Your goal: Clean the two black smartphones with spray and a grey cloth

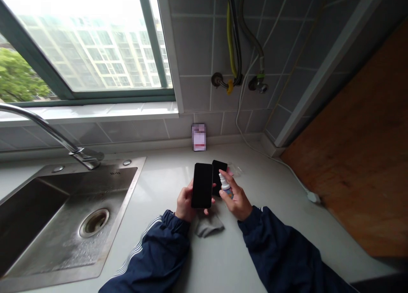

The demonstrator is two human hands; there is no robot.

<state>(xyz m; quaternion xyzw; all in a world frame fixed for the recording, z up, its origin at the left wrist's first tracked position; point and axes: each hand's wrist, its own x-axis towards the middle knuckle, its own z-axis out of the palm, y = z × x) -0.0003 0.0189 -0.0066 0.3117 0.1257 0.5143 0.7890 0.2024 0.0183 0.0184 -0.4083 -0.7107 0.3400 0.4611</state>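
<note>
My left hand [185, 203] is wrapped round a smartphone [202, 186], whose dark screen faces me. To its right, my right hand [237, 200] grips a small spray bottle [225, 186] with a white nozzle, the index finger at its top. The nozzle points toward the phone. Behind the bottle lies another black phone-like object [219, 165] on the counter, partly hidden by the first phone and my hand. A grey cloth [209, 226] rests on the counter below my hands.
A steel sink [105, 254] with a chrome faucet [47, 127] is on the left. A phone with a lit, blurred screen [199, 137] leans against the back wall. On the right, a white cable [280, 161] runs to a plug [314, 196] beside a wooden panel [357, 157].
</note>
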